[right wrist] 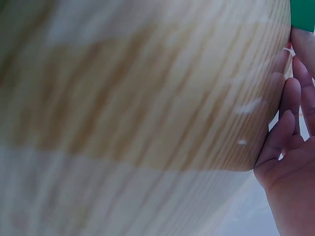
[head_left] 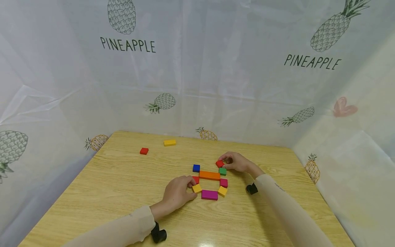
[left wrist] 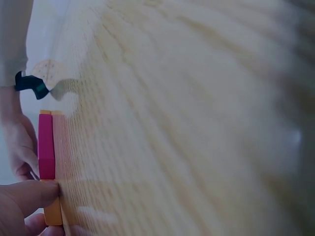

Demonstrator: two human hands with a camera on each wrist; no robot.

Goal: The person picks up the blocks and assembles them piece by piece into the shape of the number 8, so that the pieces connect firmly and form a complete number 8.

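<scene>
Coloured blocks lie in a ring on the table. My left hand (head_left: 177, 192) pinches a yellow block (head_left: 196, 188) at the ring's near left corner, its fingers also by a red block (head_left: 195, 179). In the left wrist view, thumb and fingers lie on that yellow block (left wrist: 52, 211), beside a magenta block (left wrist: 46, 147). At the far right, my right hand (head_left: 237, 162) pinches a red block (head_left: 219, 164) beside a green block (head_left: 222, 171). A long orange block (head_left: 210, 175) spans the middle. A blue block (head_left: 196, 168) sits at its far left end.
A pink block (head_left: 223, 183) and another yellow block (head_left: 222, 191) form the right side, with a magenta block (head_left: 209, 195) in front. Farther left lie a red block (head_left: 144, 151) and a long yellow block (head_left: 169, 142). A pineapple-printed sheet (head_left: 216, 68) hangs behind the table (head_left: 102, 192).
</scene>
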